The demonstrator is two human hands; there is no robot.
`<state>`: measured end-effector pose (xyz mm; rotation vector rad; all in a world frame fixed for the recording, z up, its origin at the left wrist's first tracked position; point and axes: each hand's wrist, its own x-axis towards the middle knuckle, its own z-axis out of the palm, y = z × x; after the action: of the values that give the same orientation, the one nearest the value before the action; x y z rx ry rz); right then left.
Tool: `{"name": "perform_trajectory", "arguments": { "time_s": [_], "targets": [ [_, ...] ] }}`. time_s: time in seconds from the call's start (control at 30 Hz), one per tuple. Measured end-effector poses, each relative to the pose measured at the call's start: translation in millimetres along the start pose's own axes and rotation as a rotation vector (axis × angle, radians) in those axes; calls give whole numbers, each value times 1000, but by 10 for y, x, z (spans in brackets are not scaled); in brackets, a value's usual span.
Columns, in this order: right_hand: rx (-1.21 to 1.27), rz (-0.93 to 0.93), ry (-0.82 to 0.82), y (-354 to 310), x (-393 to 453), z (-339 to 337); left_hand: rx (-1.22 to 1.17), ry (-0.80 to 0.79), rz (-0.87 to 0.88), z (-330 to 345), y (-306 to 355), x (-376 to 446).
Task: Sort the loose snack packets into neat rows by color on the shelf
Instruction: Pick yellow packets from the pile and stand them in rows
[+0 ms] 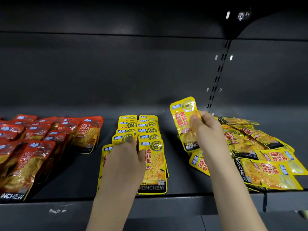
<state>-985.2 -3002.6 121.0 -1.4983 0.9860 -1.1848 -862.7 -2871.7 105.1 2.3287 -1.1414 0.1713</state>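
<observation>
**Now sorting yellow packets on the dark shelf**

Meanwhile, our right hand (209, 130) pinches one glossy yellow foil snack packet (184, 122) between thumb and fingers, its grip closed on the packet's right edge, holding it upright above the dark grey metal shelf (80, 185). Just beside it, to the right, lies the loose heap of yellow packets (265, 155), overlapping at all angles. Our left hand (124, 157) rests flat on the left of the two neat rows of yellow packets (150, 147) at the shelf's middle, fingers fairly straight, pressing the packets rather than grasping any. Well apart to the left sit the overlapping rows of red foil packets (41, 140). A slotted metal upright (218, 72) runs up the shelf's back panel.
</observation>
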Motion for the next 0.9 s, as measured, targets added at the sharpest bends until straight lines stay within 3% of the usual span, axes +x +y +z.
{"name": "perform_trajectory", "arguments": {
  "time_s": [0.1,0.37,0.63,0.9],
  "targets": [
    [-59,-31,70,-62,199,60,-88,99,65,-80,25,7],
    [-257,-47,126,-108,577,279,-349,191,39,-198,-158,76],
    [-470,67,72,215,688,476,-424,260,51,-279,-273,66],
    [-622,24,3,384,683,575,-478,253,74,-248,-282,75]
  ]
}}
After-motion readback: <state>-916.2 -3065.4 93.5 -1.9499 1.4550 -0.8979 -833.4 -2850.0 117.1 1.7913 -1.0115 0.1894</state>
